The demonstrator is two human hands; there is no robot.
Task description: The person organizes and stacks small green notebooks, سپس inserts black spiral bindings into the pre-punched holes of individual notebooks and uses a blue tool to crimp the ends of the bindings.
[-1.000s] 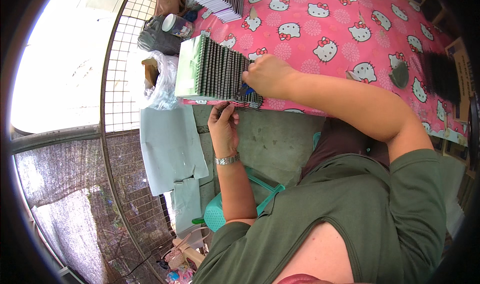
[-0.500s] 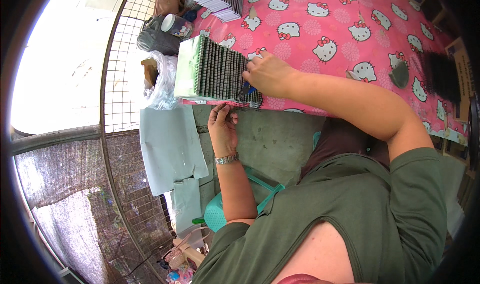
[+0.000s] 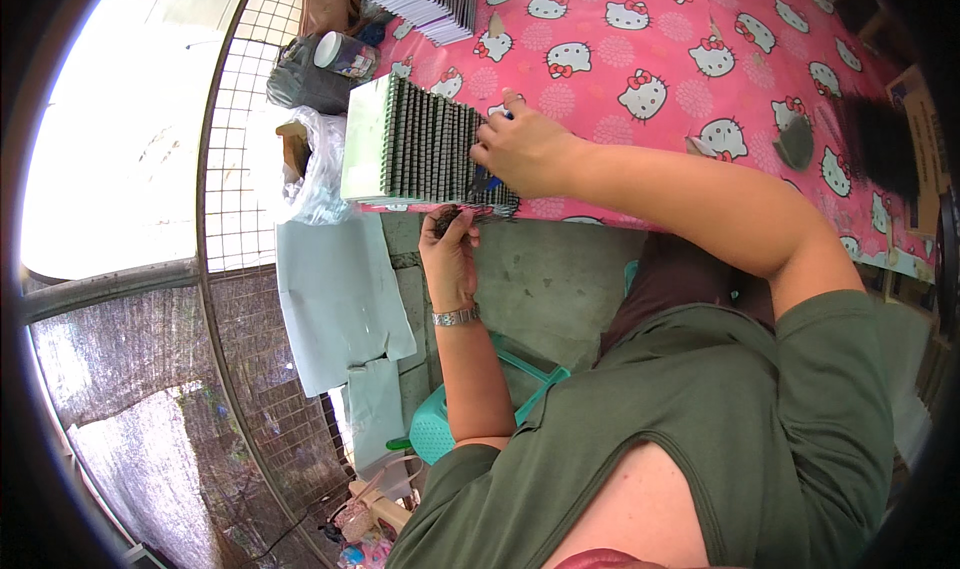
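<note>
A row of spiral-bound notebooks (image 3: 432,139) with black coils and a pale green cover at its left end stands along the table's near left edge. My right hand (image 3: 530,151) is closed round what look like blue-handled pliers (image 3: 484,181), at the right end of the row by the coil ends. The fingers hide most of this tool. Just below the table edge, my left hand (image 3: 449,244) is pinched around a small dark clump of wire bits (image 3: 446,221), its fingertips close to the lower coil ends. A metal watch is on my left wrist.
The pink table cover (image 3: 600,99) has a cat-face print. Another notebook stack (image 3: 425,4) stands farther back. A lidded jar (image 3: 346,55), a dark bag (image 3: 305,77) and a clear plastic bag (image 3: 322,174) lie left. A teal stool (image 3: 435,424) stands below; a dark bristly bundle (image 3: 880,149) lies far right.
The view has shifted slightly. My left fingers have turned, and the dark wire clump now shows between them. My right hand stays by the row's end, with more of the blue handle visible.
</note>
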